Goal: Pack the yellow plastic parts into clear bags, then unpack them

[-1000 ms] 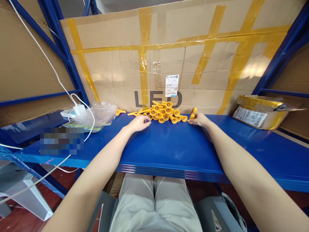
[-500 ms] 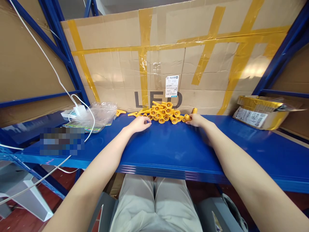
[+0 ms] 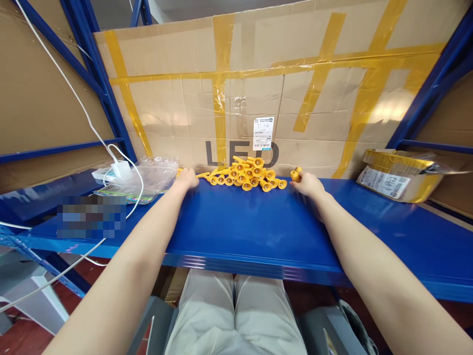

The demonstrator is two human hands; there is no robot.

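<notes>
My left hand point(image 3: 188, 179) is closed over a yellow T-handled piece point(image 3: 180, 172) near the back of the blue shelf. Most of that piece is hidden under the hand. My right hand point(image 3: 309, 185) grips a yellow horn-shaped piece point(image 3: 295, 175), its thumb and fingers wrapped around the narrow part. Between the hands lies a pile of yellow horn-shaped pieces point(image 3: 247, 172), stacked in layers. Their round, flared mouths face me, with slim stems pointing back or to the left.
Behind the pile stands a large taped cardboard box point(image 3: 177, 113). A clear plastic bag point(image 3: 158, 173), a white plug adapter point(image 3: 121, 169) with cables and a blurred-out item point(image 3: 90, 217) lie on the left. To the right sits a small open carton point(image 3: 401, 177) on the blue shelf point(image 3: 244, 227).
My left hand has moved left from the pile's edge onto the T-handled piece. My right hand has shifted slightly right with its horn-shaped piece, away from the pile.
</notes>
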